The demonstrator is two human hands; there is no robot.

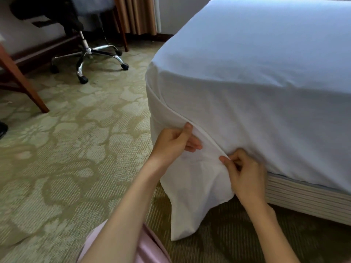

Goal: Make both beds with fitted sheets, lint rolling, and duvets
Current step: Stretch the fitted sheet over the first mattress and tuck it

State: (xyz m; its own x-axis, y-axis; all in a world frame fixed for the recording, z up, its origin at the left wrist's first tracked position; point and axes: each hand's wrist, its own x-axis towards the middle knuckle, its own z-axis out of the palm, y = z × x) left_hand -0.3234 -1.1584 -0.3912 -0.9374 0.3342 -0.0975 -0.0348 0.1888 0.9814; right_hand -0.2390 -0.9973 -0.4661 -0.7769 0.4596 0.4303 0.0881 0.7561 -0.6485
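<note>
A white fitted sheet (247, 76) covers the mattress and drapes over its near corner. Its hemmed edge runs diagonally down the corner. My left hand (174, 142) pinches the sheet just under that hem, thumb on top. Lower and to the right, my right hand (245, 175) pinches the hem where it meets the mattress's side. A loose flap of sheet (190, 205) hangs below both hands down to the carpet. The striped bed base (303, 196) shows beneath the sheet at the right.
Patterned green carpet (66, 149) fills the left. An office chair with a chrome wheeled base (89, 54) stands at the back left, beside a wooden table leg (20, 80). Brown curtains (138, 14) hang behind. Pink clothing (148, 247) shows at the bottom.
</note>
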